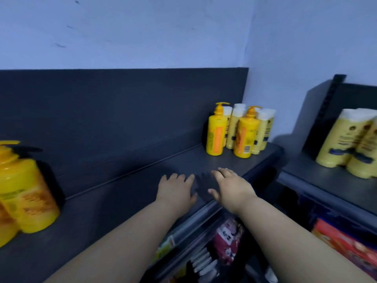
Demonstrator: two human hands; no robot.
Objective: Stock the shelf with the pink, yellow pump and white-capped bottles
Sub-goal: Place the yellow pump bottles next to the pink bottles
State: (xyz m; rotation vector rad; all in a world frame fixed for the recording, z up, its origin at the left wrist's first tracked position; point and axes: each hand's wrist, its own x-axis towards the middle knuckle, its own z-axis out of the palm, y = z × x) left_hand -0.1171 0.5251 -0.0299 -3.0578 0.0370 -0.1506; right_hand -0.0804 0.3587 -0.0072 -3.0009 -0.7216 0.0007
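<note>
Two yellow pump bottles stand at the far right end of the dark shelf, with several pale yellow white-capped bottles behind them. Another yellow pump bottle stands at the shelf's left end, close to me. My left hand and my right hand hover side by side over the bare middle of the shelf, palms down, fingers spread, holding nothing. No pink bottle shows on the shelf.
A second shelf unit at the right carries more white-capped yellow bottles. Below the shelf edge lie a pink package and a red box. A blue wall rises behind.
</note>
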